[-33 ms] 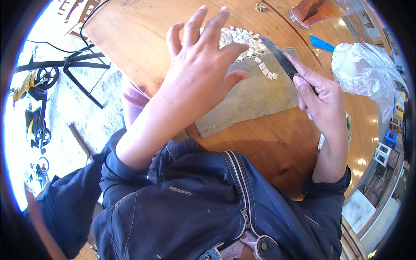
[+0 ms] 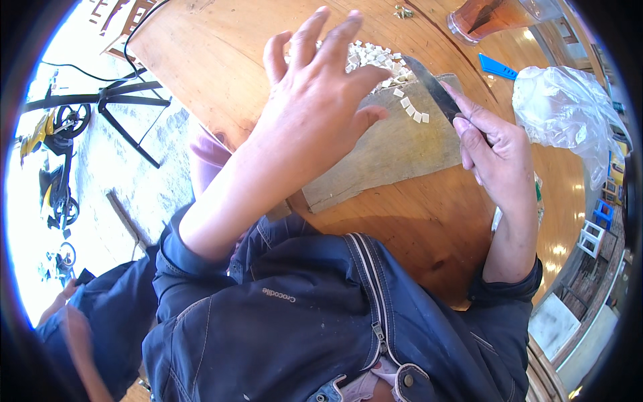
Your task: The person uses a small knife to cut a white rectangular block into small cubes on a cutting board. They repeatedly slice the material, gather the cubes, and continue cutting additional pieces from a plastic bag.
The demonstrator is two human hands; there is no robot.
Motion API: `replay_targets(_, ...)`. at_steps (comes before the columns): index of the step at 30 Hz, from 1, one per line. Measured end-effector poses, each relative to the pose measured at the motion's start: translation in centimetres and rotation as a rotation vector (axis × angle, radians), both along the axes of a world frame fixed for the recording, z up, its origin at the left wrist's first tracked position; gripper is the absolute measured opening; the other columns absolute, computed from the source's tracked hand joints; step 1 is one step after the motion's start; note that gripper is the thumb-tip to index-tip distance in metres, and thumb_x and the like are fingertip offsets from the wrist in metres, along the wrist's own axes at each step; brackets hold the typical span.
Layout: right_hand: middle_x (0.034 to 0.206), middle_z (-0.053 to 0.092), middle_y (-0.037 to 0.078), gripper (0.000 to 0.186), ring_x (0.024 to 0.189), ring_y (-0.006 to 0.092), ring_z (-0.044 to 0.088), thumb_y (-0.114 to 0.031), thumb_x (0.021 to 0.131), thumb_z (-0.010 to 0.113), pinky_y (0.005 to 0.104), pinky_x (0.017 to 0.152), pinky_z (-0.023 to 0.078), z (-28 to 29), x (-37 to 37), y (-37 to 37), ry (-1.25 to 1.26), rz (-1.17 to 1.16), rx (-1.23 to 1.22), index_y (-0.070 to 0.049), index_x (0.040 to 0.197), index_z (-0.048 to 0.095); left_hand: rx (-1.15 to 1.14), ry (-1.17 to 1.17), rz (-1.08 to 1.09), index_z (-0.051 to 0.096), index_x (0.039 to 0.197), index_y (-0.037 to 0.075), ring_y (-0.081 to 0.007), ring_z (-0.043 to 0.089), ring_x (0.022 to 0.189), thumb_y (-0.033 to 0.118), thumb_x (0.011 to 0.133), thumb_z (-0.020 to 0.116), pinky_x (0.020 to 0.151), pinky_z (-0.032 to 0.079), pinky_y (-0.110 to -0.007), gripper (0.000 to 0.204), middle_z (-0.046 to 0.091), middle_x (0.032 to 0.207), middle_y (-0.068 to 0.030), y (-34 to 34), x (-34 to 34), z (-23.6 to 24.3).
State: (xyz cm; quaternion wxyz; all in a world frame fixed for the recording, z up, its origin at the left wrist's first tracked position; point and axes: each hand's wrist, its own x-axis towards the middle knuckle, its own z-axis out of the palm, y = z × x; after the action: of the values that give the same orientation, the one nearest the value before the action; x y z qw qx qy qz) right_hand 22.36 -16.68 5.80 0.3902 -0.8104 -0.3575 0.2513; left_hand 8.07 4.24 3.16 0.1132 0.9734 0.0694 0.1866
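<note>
My left hand (image 2: 315,100) is raised with its fingers spread apart, holding nothing. It covers part of a heap of small pale square pieces (image 2: 368,57) on the wooden table (image 2: 201,40). A few loose squares (image 2: 409,107) trail from the heap onto a worn, flat greyish-brown board (image 2: 395,157). Wrapped round the handle of a knife (image 2: 434,89) is my right hand (image 2: 492,144), at the board's right side. The dark blade points away from me, its tip close to the heap's right edge.
A crumpled clear plastic bag (image 2: 556,107) lies right of my right hand. Beyond it are a blue-handled tool (image 2: 497,66) and a glass of amber drink (image 2: 489,17). At lower left another person's hand (image 2: 75,328) and dark clothing show. A black tripod-like stand (image 2: 104,97) stands left.
My left hand has shifted slightly right, still spread. The other person's hand at lower left has moved. My right hand and the knife stay in place.
</note>
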Motion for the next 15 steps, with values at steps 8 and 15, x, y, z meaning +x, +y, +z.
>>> replay_targets(8, 0.069, 0.052, -0.004, 0.037, 0.057, 0.004, 0.048, -0.005, 0.102, 0.06, 0.0227, 0.055, 0.042, -0.1, 0.3, 0.0, 0.068, -0.032, 0.047, -0.009, 0.138, 0.067, 0.01, 0.024, -0.13, 0.075, 0.104, 0.014, -0.0456, 0.027, 0.148, 0.024, 0.087, 0.073, 0.113, 0.021, -0.067, 0.02, 0.041, 0.155, -0.022, 0.5, 2.6, -0.8)
replay_targets(15, 0.068, 0.048, -0.005, 0.038, 0.057, 0.0037, 0.046, -0.005, 0.102, 0.06, 0.0222, 0.055, 0.041, -0.2, 0.0, 0.3, 0.082, -0.042, 0.033, -0.009, 0.139, 0.066, -0.118, -0.017, -0.11, 0.077, 0.095, 0.015, -0.0442, 0.034, 0.146, 0.023, 0.086, 0.074, 0.112, 0.022, -0.064, 0.012, 0.053, 0.148, -0.0173, 1.0, 3.6, -1.8)
